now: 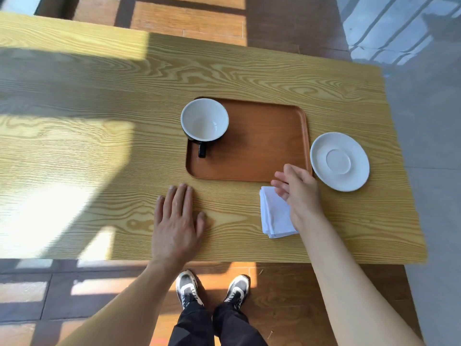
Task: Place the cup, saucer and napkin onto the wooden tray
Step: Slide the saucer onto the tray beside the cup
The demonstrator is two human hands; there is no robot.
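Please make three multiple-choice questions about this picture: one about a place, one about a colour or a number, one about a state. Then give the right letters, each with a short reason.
1. Where is the saucer?
A. on the tray
B. on the table, right of the tray
C. under the cup

2. What colour is the cup inside?
A. white
B. red
C. green

3. What is the left hand doing?
A. holding the cup
B. lifting the napkin
C. lying flat on the table

Answers:
1. B: the saucer sits on the table just past the right rim of the tray, with nothing on it.
2. A: the bowl of the cup is white; its handle and outside look black.
3. C: its palm is down and its fingers spread on the wood, holding nothing. The right hand, open, is over the napkin.
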